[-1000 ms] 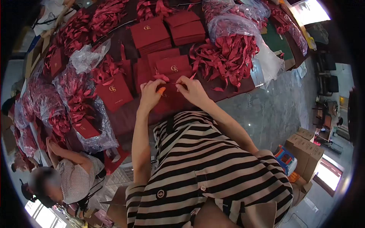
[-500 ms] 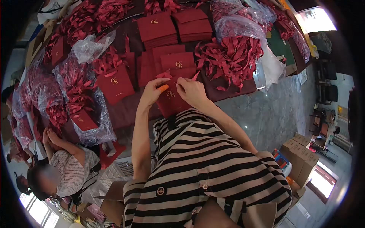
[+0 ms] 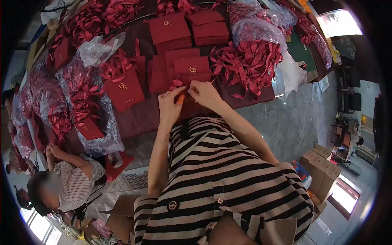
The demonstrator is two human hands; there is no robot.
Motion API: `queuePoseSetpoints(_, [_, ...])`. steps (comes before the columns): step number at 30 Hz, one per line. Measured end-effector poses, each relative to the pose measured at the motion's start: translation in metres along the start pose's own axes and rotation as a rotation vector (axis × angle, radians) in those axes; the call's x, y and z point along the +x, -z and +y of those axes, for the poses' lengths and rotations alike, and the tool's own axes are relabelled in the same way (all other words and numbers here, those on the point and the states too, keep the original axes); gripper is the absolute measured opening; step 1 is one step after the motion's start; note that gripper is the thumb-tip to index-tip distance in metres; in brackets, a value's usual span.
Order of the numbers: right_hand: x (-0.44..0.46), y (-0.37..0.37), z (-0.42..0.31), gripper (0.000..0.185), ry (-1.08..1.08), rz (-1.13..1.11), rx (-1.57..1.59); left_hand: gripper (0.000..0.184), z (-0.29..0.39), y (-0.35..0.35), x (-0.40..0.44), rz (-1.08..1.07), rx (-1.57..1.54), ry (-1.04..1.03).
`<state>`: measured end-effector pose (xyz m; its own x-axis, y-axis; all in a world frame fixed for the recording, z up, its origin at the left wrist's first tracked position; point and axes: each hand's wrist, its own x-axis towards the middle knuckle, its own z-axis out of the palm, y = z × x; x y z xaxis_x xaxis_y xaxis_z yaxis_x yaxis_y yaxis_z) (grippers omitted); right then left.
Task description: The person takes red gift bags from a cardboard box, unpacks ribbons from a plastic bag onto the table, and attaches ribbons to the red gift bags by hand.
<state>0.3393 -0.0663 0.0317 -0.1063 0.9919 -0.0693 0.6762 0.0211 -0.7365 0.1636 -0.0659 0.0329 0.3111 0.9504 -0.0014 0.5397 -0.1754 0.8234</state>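
Observation:
My left hand [image 3: 170, 107] and my right hand [image 3: 204, 96] are close together at the table's near edge, fingers pinched at the top of a red bag [image 3: 190, 109] that hangs tilted between them. A piece of red ribbon [image 3: 176, 83] shows by my left fingertips. An orange cover is on a finger of my left hand. Just beyond my hands lie red bags with a gold logo [image 3: 192, 65]. What exactly each fingertip grips is too small to tell.
Stacks of red bags [image 3: 169, 30] stand farther back on the dark red tablecloth [image 3: 136, 120]. Ribbon heaps [image 3: 249, 65] in clear plastic lie left and right. A co-worker [image 3: 73, 183] sits at the lower left. Cardboard boxes [image 3: 320, 167] stand on the floor at right.
The red bag, facing up with its logo showing half a second ago, is now tilted with the logo out of sight. My left hand has moved slightly right and its fingers have drawn down.

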Motion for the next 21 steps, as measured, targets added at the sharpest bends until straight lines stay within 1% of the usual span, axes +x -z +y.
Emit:
queuePoseSetpoints(1, [-0.004,0.001,0.003,0.016,-0.030,-0.040,0.011,0.032,-0.005,-0.004,-0.002,-0.026,-0.097,0.051])
queuePoseSetpoints(3, [-0.012,0.009,-0.002,0.017,-0.059,-0.085,0.024,0.031,-0.004,-0.009,-0.008,-0.025,-0.128,0.048])
queuePoseSetpoints(5, [-0.019,0.019,-0.007,0.018,-0.076,-0.108,0.182,0.031,-0.005,-0.015,-0.010,-0.016,-0.157,0.047])
queuePoseSetpoints(6, [-0.019,0.020,-0.004,0.018,-0.075,-0.112,0.183,0.029,-0.006,-0.018,-0.011,-0.009,-0.124,0.053])
queuePoseSetpoints(8, [-0.019,0.023,0.003,0.024,0.021,-0.196,0.076,0.028,0.000,-0.022,-0.013,-0.005,-0.092,0.055])
queuePoseSetpoints(9, [-0.018,0.025,0.006,0.024,0.020,-0.193,0.076,0.026,0.009,-0.022,-0.016,0.028,-0.028,-0.016])
queuePoseSetpoints(11, [-0.018,0.029,0.006,0.020,0.098,-0.189,-0.165,0.022,0.020,-0.018,-0.019,0.074,0.064,-0.150])
queuePoseSetpoints(12, [-0.018,0.030,0.004,0.020,0.097,-0.188,-0.163,0.022,0.022,-0.014,-0.017,0.072,0.065,-0.151])
queuePoseSetpoints(14, [-0.022,0.030,-0.002,0.015,0.146,-0.132,-0.244,0.021,0.024,-0.003,-0.012,-0.104,-0.189,0.087])
queuePoseSetpoints(15, [-0.024,0.029,-0.003,0.015,0.151,-0.136,-0.245,0.021,0.025,0.002,-0.008,-0.118,-0.210,0.167])
queuePoseSetpoints(16, [-0.027,0.027,-0.005,0.015,0.203,-0.099,-0.204,0.022,0.024,0.007,-0.003,-0.130,-0.231,0.250])
queuePoseSetpoints(17, [-0.030,0.024,-0.006,0.015,0.256,-0.062,-0.159,0.022,0.021,0.011,0.004,-0.168,-0.159,0.323])
queuePoseSetpoints(18, [-0.033,0.021,-0.007,0.015,0.265,-0.068,-0.156,0.022,0.015,0.011,0.010,-0.159,-0.158,0.329])
queuePoseSetpoints(20, [-0.038,0.016,-0.007,0.015,0.285,-0.012,-0.187,0.022,0.007,0.011,0.019,-0.356,-0.048,0.281])
queuePoseSetpoints(21, [-0.041,0.014,-0.006,0.015,0.290,-0.013,-0.186,0.022,0.005,0.012,0.022,-0.351,-0.047,0.282])
